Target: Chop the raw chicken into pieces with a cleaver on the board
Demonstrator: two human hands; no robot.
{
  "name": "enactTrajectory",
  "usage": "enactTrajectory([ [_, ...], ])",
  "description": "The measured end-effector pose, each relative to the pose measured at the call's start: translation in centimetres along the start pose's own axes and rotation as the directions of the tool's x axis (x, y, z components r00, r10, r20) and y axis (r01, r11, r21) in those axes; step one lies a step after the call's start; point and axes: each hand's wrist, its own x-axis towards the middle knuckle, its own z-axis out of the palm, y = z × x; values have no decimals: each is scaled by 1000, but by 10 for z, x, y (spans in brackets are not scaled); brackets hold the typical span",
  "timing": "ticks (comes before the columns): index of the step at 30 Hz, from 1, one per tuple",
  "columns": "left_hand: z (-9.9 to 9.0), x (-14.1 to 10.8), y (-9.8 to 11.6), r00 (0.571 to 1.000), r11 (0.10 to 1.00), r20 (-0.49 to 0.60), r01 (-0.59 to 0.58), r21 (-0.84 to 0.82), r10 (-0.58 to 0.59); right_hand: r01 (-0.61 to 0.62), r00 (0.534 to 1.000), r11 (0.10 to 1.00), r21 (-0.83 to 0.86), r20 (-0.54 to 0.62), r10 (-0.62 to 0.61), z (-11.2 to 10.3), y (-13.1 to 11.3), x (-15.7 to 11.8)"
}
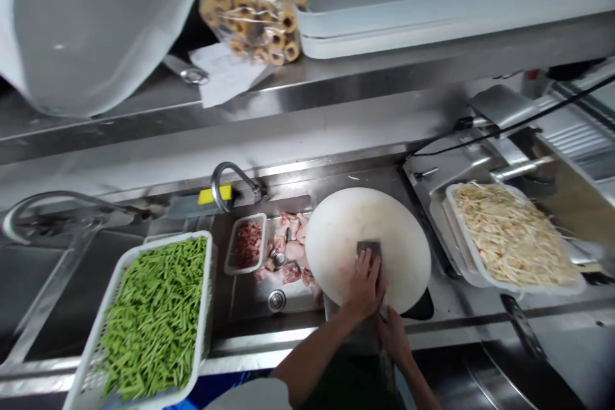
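Note:
A round white cutting board [336, 218] lies on the steel counter beside the sink. On it rests a cleaver [369, 246], its dark blade flat on the board. My left hand [364, 288] presses on the blade with its fingers stretched out. Below it, my right hand [394, 334] is closed around the cleaver's handle at the board's near edge. Whether anything lies under the blade is hidden. Raw chicken pieces [294, 250] lie in the sink just left of the board.
Left, a white basket of cut green stalks [154, 320] stands by the sink [250, 320], which holds a tub of chopped meat [248, 243]. A tray of bean sprouts [509, 237] sits right. Faucet [223, 179] and steel shelf [336, 73] are behind.

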Motion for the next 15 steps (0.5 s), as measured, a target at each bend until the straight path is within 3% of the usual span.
enactTrajectory([
  [2,-15,-1,-9,989,996,-112,93,-11,-93,129,985,991,18,111,-130,28,-22,7],
  [5,-77,-6,-50,920,976,-328,216,-33,-214,260,928,963,70,258,-269,82,-59,9],
  [7,-138,-12,-93,835,950,-469,309,-33,-288,246,871,966,84,418,-258,118,-83,4],
  [10,-230,-21,-166,635,796,-577,604,-45,-514,178,794,983,53,582,-175,154,-108,-5],
  [12,-270,-28,-209,498,605,-550,796,-17,-670,176,818,984,18,553,-156,156,-113,-8],
  [14,-281,-37,-238,477,521,-508,851,64,-717,198,889,979,-50,431,-158,142,-108,-6],
  [15,-275,-42,-246,503,526,-474,845,95,-723,194,926,977,-94,346,-151,129,-102,-3],
])
